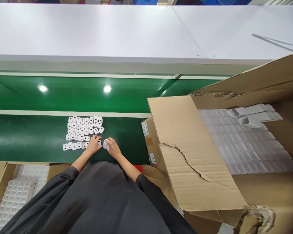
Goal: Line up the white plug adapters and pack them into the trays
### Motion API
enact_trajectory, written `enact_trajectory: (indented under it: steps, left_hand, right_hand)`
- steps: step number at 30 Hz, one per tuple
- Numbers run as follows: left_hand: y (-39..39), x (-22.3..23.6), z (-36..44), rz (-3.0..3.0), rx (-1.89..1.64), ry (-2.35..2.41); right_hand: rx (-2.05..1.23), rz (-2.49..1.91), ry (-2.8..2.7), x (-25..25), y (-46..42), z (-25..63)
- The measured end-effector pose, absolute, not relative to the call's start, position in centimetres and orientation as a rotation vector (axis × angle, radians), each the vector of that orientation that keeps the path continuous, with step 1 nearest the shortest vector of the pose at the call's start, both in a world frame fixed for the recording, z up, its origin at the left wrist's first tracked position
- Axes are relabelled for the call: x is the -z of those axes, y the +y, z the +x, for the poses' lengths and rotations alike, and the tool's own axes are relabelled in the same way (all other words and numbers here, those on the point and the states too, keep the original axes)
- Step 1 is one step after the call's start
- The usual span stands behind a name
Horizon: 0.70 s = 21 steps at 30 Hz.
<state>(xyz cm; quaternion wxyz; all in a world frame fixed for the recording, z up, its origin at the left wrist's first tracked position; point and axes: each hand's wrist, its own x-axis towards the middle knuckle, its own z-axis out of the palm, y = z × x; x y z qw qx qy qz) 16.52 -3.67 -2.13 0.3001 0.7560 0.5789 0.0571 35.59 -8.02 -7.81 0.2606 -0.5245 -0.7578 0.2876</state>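
Note:
On the dark green surface lie several rows of small white rounded plastic pieces [82, 125] with dark slots in their tops. My left hand [93, 145] is at the right end of the nearest row, finger and thumb closed around one white piece [99, 142]; its palm hides part of the row. Just right of it, my right hand [114, 149] grips a white plastic block [104, 144], which seems to stand on the surface. The fingers cover much of that block, so I cannot tell whether it is one piece or more.
A large open carton [200, 156] at the right holds rows of white plastic parts [249, 143]. Another carton [1, 182] at lower left contains stacked white parts [16, 195]. Beyond a pale rail [51, 112] runs a green belt [75, 97], under a raised white shelf [88, 32].

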Motion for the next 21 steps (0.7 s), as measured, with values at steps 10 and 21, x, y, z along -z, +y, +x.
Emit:
enact_trajectory:
  steps: [10,21]
  left_hand:
    - [-4.6,2.1,15.7,2.088,-0.1,1.275]
    - [-3.9,1.6,16.7,2.2,-0.009,1.223]
  right_hand:
    - [-0.547,-1.256,-2.219,9.1,-9.8,36.7]
    - [-0.59,-1.262,-2.121,8.4,-10.9,36.0]
